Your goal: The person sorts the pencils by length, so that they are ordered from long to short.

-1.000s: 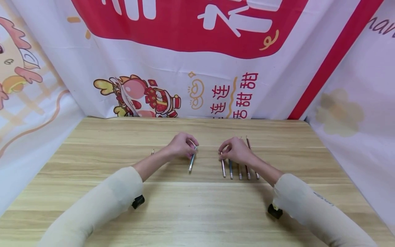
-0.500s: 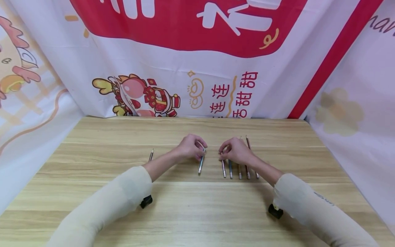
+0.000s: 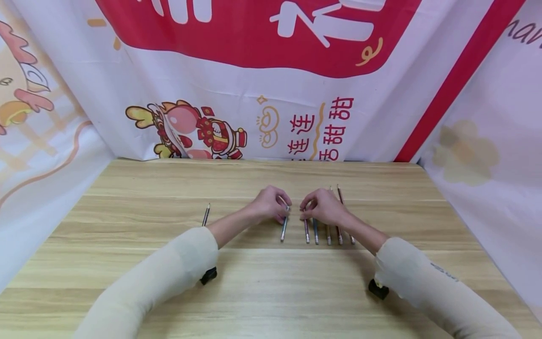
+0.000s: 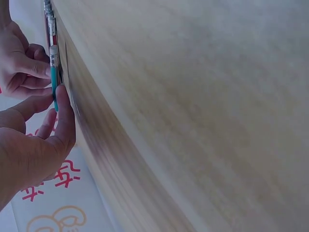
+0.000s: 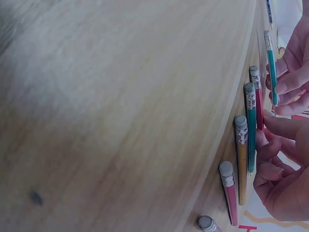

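Observation:
In the head view my left hand pinches a teal pencil between thumb and fingers, its eraser end toward me. The left wrist view shows the same teal pencil at the fingertips. Just to the right, my right hand has its thumb and finger at a red pencil, the leftmost of a row. Beside it in the right wrist view lie a green pencil, a yellow pencil and another red pencil. The right hand hides the upper parts of several pencils from the head camera.
A dark pencil lies apart on the left, partly behind the left forearm. The wooden table meets a printed cloth backdrop at its far edge. One more eraser end shows low in the right wrist view.
My left hand has moved right with the teal pencil, closing toward the row. More of the dark pencil on the left has come into sight. The right hand has stayed in place.

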Motion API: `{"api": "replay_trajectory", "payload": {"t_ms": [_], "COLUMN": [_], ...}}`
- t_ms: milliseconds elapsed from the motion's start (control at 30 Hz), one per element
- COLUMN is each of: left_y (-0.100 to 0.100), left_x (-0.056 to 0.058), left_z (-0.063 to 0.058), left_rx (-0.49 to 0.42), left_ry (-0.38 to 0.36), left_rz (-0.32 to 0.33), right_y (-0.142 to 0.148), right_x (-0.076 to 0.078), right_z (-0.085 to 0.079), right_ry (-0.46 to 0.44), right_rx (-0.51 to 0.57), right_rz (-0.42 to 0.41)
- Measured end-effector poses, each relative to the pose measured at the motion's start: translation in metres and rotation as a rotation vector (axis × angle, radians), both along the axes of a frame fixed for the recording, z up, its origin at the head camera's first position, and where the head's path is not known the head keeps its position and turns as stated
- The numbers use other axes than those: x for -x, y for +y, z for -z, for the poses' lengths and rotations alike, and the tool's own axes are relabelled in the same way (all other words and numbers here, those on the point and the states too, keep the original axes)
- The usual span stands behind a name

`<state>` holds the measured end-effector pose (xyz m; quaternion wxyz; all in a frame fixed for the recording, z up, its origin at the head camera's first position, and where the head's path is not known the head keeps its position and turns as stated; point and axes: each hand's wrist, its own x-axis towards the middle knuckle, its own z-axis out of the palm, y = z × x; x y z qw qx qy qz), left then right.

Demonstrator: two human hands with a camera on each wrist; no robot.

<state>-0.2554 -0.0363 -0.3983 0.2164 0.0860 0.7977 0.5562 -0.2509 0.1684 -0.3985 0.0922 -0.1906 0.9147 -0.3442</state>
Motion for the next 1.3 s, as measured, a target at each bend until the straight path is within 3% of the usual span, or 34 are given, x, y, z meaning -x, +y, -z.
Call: {"api": "replay_trajectory", "payload": {"t_ms": [400, 1033, 1300], "left_y": [0.005, 0.016, 0.018], "left_x": [-0.002, -0.001, -0.003], "left_z": [0.001, 0.003, 0.003], "left_rx": [0.000, 0.090, 0.072], "left_ry": [0.002, 0.094, 0.097], "left_rz": [0.011, 0.013, 0.022], "right_y": [0.000, 0.001, 0.000], "right_x": [-0.001, -0.002, -0.001], "right_z": [-0.002, -0.003, -0.002], "right_ry": [0.017, 0.012, 0.014], "right_rx": [-0.014, -0.016, -0.023], "right_rz": [-0.017, -0.024, -0.022]}}
